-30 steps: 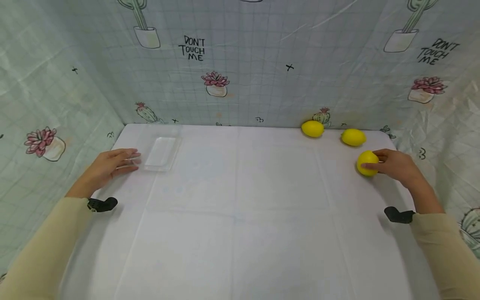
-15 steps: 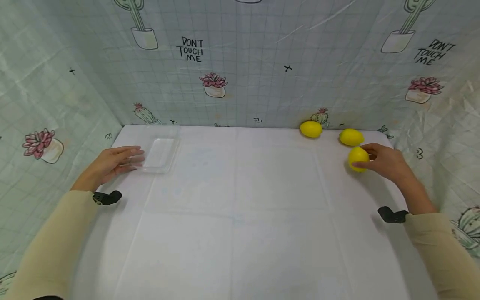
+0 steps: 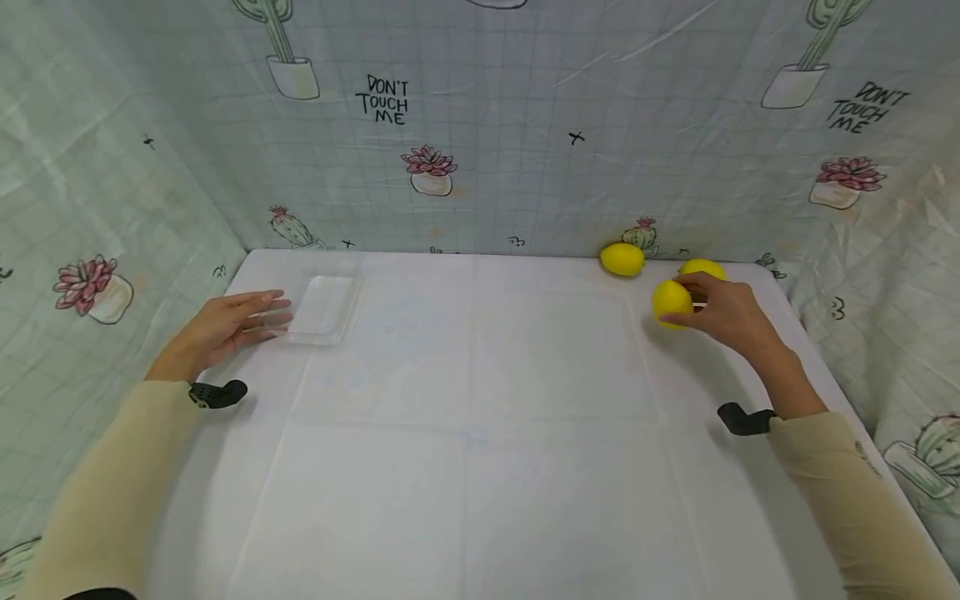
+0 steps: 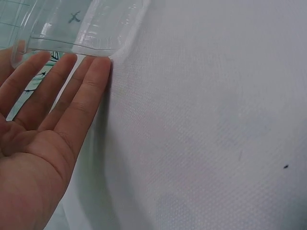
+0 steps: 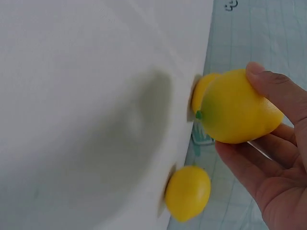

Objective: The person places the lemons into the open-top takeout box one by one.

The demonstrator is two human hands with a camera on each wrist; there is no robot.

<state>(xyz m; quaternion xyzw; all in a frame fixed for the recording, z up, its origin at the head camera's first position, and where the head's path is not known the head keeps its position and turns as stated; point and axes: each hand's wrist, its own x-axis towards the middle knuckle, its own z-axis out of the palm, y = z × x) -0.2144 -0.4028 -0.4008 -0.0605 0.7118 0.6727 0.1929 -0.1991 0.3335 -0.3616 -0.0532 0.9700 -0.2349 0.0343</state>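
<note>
- Within right grip (image 3: 727, 317): one yellow lemon (image 3: 670, 302), pinched, aloft.
- Well left of that grip: clear tray (image 3: 322, 308), long axis front to back; left hand (image 3: 217, 329) nearer, unclenched.

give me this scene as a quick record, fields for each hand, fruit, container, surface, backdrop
left hand: left hand, fingers extended at the edge of the clear plastic tray
right hand: right hand, pinching the held lemon above the table
fruit count: three lemons
other fruit: two lemons near the far edge, one partly hidden in the head view
container: clear plastic tray, far left
surface: white-covered table
backdrop: cactus-print sheet
</note>
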